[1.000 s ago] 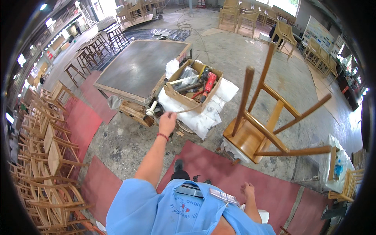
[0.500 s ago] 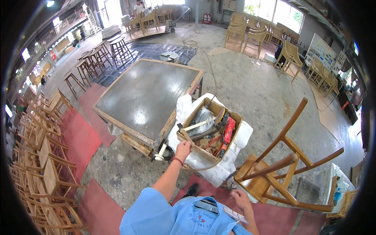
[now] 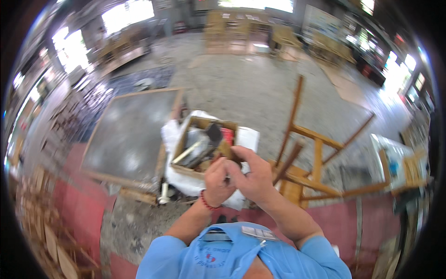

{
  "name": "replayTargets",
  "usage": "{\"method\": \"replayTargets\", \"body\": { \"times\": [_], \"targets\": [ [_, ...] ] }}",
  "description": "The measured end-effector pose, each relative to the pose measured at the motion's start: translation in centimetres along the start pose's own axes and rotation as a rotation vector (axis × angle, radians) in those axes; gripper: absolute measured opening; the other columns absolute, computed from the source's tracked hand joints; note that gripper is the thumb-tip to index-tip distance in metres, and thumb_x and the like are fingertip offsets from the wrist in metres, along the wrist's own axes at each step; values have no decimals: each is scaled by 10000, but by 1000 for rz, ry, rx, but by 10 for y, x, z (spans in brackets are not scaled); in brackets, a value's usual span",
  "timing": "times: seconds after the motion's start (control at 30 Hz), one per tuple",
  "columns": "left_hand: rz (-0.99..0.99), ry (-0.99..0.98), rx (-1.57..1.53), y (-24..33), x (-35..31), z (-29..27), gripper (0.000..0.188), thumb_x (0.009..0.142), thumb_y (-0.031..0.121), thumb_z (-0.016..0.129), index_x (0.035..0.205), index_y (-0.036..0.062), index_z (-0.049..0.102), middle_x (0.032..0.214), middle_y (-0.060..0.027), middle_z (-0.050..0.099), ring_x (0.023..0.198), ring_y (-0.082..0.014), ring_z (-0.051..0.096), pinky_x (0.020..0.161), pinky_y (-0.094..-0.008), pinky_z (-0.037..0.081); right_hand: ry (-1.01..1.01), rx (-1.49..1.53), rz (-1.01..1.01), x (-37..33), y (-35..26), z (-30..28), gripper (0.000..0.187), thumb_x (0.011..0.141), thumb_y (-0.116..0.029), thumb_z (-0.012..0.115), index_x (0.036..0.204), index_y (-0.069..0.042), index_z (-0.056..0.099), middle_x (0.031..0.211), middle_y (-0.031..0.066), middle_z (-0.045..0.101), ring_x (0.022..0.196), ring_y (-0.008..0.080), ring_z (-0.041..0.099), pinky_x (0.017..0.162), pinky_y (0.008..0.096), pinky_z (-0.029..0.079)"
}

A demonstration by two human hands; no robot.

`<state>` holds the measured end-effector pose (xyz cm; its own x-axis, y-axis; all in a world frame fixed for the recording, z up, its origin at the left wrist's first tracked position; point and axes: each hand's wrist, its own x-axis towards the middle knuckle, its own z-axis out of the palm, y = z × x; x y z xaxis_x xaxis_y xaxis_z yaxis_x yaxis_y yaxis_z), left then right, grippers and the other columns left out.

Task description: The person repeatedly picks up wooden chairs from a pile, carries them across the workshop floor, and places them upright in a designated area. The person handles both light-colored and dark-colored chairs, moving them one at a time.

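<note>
My left hand [image 3: 218, 181] and my right hand [image 3: 254, 174] are together in front of my chest, at the near side of the cardboard box [image 3: 189, 171]. Both are closed around a wooden-handled tool [image 3: 226, 149] with a dark head pointing away from me. Motion blur hides its exact kind, and my fingers cover the lower handle. Inside the box lie a pale stick-like handle [image 3: 188, 152], clear plastic and a red tool [image 3: 227, 135], partly behind the held tool.
White wrapping [image 3: 172, 135] surrounds the box. A dark-topped table [image 3: 134, 130] stands to its left, and an upturned wooden chair [image 3: 318, 160] to its right. Wooden chairs [image 3: 51, 228] line the left side; red matting [image 3: 330, 223] covers floor near me.
My right hand has come up from my side and joined the left on the tool. The left hand has moved closer to the right, and my view has turned rightward.
</note>
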<state>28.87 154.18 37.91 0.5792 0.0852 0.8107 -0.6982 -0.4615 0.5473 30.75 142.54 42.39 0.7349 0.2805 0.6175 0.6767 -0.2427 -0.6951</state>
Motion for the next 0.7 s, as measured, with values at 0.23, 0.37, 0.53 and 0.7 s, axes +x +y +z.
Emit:
{"method": "replayTargets", "body": {
  "times": [0.23,0.37,0.53,0.7],
  "targets": [
    [105,-196,-267,27,41,54,319,711,70,732,981,9,574,955,-143,616,897,-298,602,776,-347,486,118,-319,-156,-3,-55,-140,312,790,-97,673,1081,-14,594,880,148,642,748,280,640,664,350,515],
    [-178,-309,-392,18,51,101,399,761,117,725,1099,19,536,1053,-152,596,980,-278,584,829,-356,474,92,-514,85,-8,-56,-189,250,810,-133,666,1032,-24,631,838,138,632,710,273,623,610,342,486],
    [-542,-509,-613,14,50,134,237,844,112,672,1022,38,534,819,-32,607,758,-66,538,662,-248,448,-41,-727,92,-6,-40,-192,223,808,-167,670,994,-44,653,747,115,604,656,287,594,581,351,466],
    [-480,-490,-629,12,50,136,192,845,115,663,965,43,533,741,-27,586,683,-79,517,633,-259,444,18,-759,138,2,-33,-193,191,799,-161,675,955,-52,660,712,110,585,638,291,582,569,353,466]
  ]
}}
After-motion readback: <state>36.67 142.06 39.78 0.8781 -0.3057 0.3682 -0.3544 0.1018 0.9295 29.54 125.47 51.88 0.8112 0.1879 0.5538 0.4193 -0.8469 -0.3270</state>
